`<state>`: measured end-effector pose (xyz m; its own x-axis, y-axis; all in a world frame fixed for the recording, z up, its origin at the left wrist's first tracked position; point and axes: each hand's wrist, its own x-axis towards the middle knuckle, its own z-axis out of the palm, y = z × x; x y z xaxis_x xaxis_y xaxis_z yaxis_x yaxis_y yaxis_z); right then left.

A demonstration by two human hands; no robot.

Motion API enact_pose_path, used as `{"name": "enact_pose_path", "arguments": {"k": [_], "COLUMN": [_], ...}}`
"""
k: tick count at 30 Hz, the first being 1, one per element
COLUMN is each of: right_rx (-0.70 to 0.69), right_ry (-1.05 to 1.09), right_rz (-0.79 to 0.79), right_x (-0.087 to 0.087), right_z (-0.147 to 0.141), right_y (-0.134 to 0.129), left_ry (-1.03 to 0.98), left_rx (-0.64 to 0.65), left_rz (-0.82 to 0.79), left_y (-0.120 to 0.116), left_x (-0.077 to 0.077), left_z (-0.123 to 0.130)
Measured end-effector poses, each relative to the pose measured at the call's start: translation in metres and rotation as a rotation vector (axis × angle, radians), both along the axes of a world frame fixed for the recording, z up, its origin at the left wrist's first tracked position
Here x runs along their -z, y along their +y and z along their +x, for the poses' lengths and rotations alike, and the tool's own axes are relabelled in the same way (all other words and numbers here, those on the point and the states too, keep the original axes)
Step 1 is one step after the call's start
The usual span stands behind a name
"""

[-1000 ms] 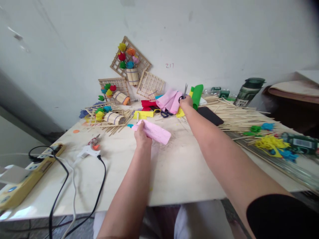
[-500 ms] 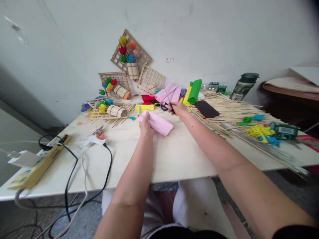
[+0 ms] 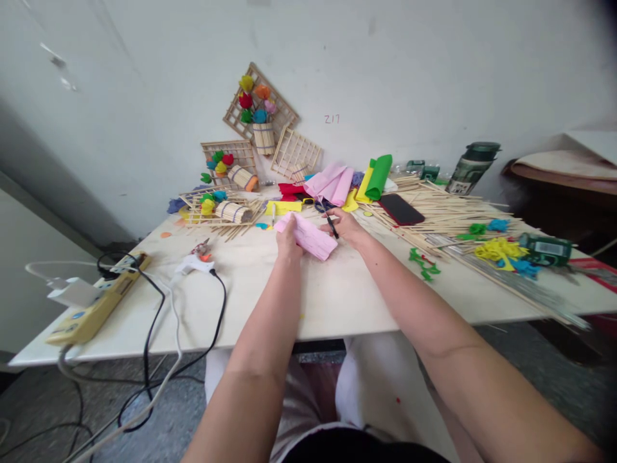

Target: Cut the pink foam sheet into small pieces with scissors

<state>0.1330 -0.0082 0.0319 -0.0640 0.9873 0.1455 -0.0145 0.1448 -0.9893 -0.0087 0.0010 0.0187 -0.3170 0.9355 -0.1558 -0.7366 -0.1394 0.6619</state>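
Observation:
In the head view my left hand [image 3: 288, 242] pinches the left end of a folded strip of pink crepe paper [image 3: 315, 239] just above the table. My right hand [image 3: 349, 227] grips black-handled scissors [image 3: 332, 224], their thin metal blades pointing up and away. The scissors are close to the paper's upper right edge; whether they touch it I cannot tell. Behind my hands lie more pink paper [image 3: 332, 183], a yellow sheet [image 3: 283, 207] and red paper [image 3: 291, 191].
Bamboo sticks [image 3: 448, 215] and a phone [image 3: 402, 209] lie right, near green scraps [image 3: 424, 263] and a dark bottle [image 3: 473, 168]. Stick lattices with paper flowers [image 3: 260, 106] lean on the wall. At left are a glue gun [image 3: 195, 262], a power strip [image 3: 96, 308] and cables.
My right hand has brought the scissors down and nearer to the pink paper strip. My left hand still holds the strip. The whole view has shifted slightly.

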Motion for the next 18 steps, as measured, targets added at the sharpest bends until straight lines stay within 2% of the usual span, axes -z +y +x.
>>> {"name": "enact_pose_path", "arguments": {"k": [4, 7, 13, 15, 18], "right_rx": [0.007, 0.048, 0.258, 0.324, 0.400], "right_ry": [-0.046, -0.033, -0.036, -0.057, -0.062], "right_rz": [0.041, 0.078, 0.139, 0.161, 0.167], "right_x": [0.002, 0.002, 0.001, 0.003, 0.008], "right_z": [-0.003, -0.003, 0.005, 0.010, 0.018], "right_y": [-0.001, 0.000, 0.005, 0.008, 0.015], "left_ry": [-0.008, -0.005, 0.085, 0.119, 0.145], "left_rx": [0.020, 0.108, 0.421, 0.472, 0.468], "left_rz": [0.004, 0.012, 0.039, 0.036, 0.017], "left_y": [0.000, -0.004, -0.012, -0.013, -0.011], "left_x": [-0.001, -0.005, -0.006, -0.004, -0.001], "left_z": [0.001, 0.002, 0.001, 0.000, -0.001]}}
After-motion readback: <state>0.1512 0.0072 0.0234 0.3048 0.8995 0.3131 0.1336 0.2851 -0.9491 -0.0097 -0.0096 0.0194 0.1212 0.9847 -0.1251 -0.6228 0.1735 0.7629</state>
